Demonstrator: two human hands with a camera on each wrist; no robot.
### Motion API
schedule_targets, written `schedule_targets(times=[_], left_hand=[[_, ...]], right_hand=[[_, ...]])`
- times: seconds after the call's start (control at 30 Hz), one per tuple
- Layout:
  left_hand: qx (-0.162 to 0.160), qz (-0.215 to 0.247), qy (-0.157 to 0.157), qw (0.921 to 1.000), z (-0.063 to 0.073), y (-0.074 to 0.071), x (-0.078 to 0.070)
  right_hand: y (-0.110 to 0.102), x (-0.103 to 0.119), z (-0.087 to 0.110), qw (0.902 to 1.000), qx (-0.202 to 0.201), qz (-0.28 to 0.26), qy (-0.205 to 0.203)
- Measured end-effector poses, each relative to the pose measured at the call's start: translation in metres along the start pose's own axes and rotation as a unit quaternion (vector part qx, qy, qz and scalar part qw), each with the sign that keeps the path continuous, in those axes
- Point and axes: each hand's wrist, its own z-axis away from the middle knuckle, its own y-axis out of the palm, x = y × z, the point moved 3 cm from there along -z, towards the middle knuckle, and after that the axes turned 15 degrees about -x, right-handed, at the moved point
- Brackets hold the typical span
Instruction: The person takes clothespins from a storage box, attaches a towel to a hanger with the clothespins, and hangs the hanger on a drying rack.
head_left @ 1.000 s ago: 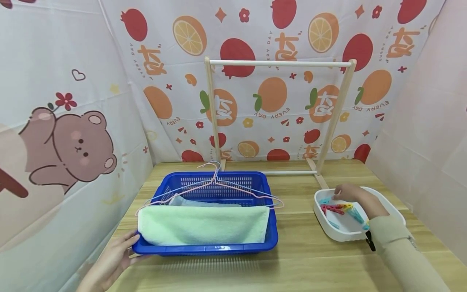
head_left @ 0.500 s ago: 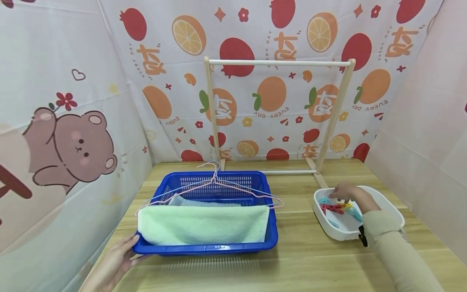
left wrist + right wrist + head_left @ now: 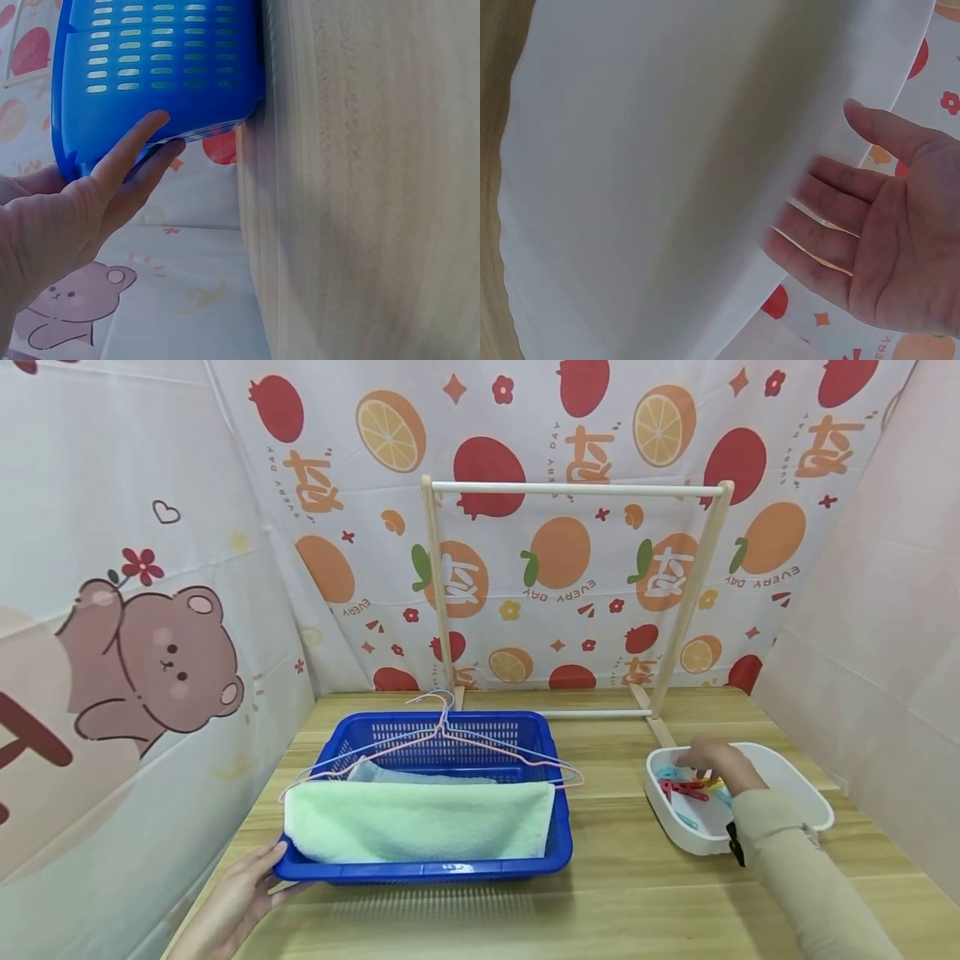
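My left hand (image 3: pixel 238 893) holds the front left corner of a blue plastic basket (image 3: pixel 442 871), with the thumb by the rim and fingers against the outer wall (image 3: pixel 161 56). A light green towel (image 3: pixel 420 822) lies along the basket's front, on a pink hanger (image 3: pixel 510 760). Behind it are a blue hanger (image 3: pixel 337 755) and a greyish-blue cloth (image 3: pixel 412 777). At right, my right hand (image 3: pixel 722 764) reaches into a white tub (image 3: pixel 806 797), above red clothespins (image 3: pixel 684 789) and a teal clothespin (image 3: pixel 686 819). In the right wrist view its thumb stands apart from the fingers (image 3: pixel 817 247); nothing shows in the palm.
A wooden rack with a white top bar (image 3: pixel 577 489) stands behind the basket and tub. The wooden table (image 3: pixel 615 893) reaches back to a fruit-printed curtain (image 3: pixel 360 485). Bear-printed cloth (image 3: pixel 172 652) hangs at left and a pale cloth (image 3: pixel 862 635) at right.
My right hand and forearm have shifted slightly left over the clothespins, and the fingers have spread from a pinch-like pose. My left hand and the basket stay in place.
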Motion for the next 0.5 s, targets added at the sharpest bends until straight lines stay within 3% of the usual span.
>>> schedule_targets(times=[0.07, 0.3, 0.5], left_hand=[[0.003, 0.004, 0.004, 1.0000, 0.0000, -0.0001, 0.0000], [0.057, 0.058, 0.039, 0.9959, -0.0013, -0.0047, 0.0005], [0.128, 0.128, 0.030, 0.9830, 0.0007, -0.0045, -0.0027]], right_hand=[[0.0002, 0.0011, 0.0004, 1.0000, 0.002, 0.004, 0.005], [0.0001, 0.0070, 0.0065, 0.9991, -0.016, 0.019, 0.033], [0.0045, 0.0040, 0.0066, 0.9985, -0.032, 0.002, 0.045]])
